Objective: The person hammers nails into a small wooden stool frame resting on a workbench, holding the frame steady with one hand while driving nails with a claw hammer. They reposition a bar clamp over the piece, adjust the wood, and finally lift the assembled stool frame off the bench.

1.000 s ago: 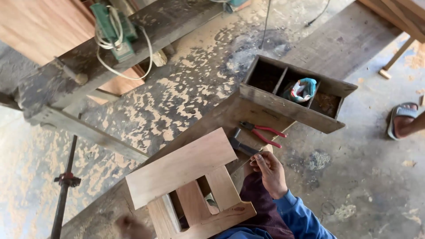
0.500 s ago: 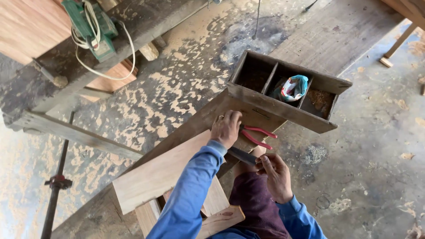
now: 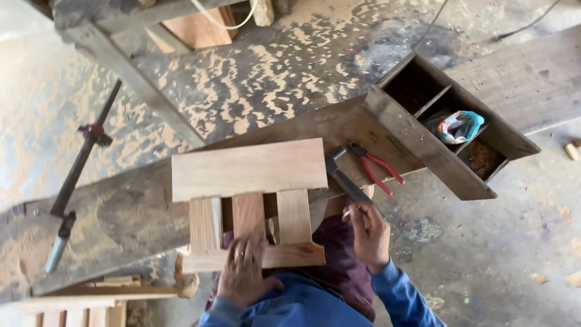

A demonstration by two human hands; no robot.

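While the left hand (image 3: 245,272) lies flat with fingers spread on the wooden frame (image 3: 251,203), the right hand (image 3: 369,233) pinches a small pale object, too small to identify.

Half a second ago the left hand reached up to the red-handled pliers (image 3: 375,166); it has now withdrawn to the frame's lower rail at 6 o'clock. The frame is pale planed timber: one broad board at 12 o'clock, three short slats, one cross rail. It rests on a rough, dark workbench plank (image 3: 121,218). A hammer (image 3: 345,178) lies just beside the pliers at 2 o'clock of the frame. A weathered, compartmented wooden box (image 3: 423,148) holds a crumpled bag (image 3: 457,126). Sawdust covers the floor (image 3: 290,66).
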